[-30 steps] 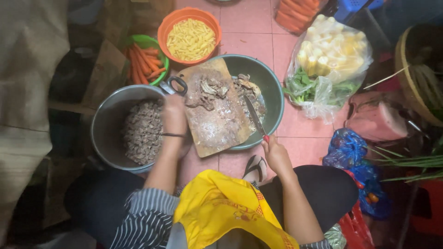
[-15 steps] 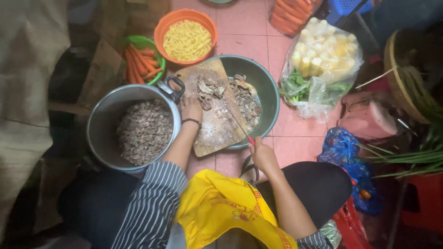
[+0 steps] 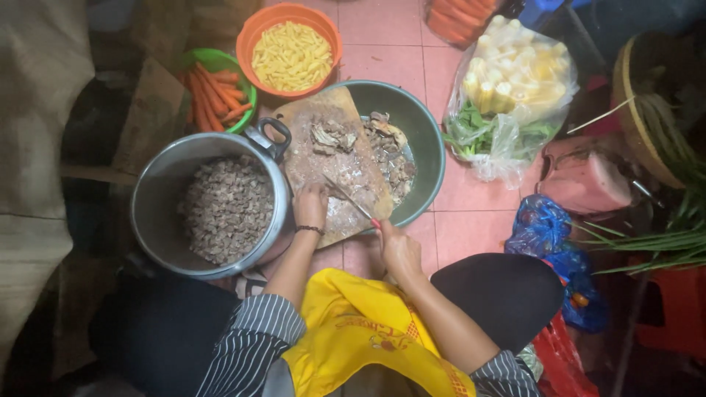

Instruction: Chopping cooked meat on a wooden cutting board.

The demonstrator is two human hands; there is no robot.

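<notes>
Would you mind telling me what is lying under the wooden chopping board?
The chopping board rests across a green basin holding meat pieces. Whatever lies in the basin beneath the board is covered and cannot be seen.

One metal pot (image 3: 209, 213) of chopped meat; one wooden cutting board (image 3: 338, 158); one knife (image 3: 351, 200); one grey-green basin (image 3: 419, 132); one orange bowl (image 3: 292, 48) of pasta; one green bowl (image 3: 217, 88) of carrots; two hands, left (image 3: 310, 206) and right (image 3: 398, 250).

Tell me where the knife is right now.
In the head view, the knife is in the right hand, its blade lying across the wooden cutting board just right of the left hand, over the green basin.
</notes>
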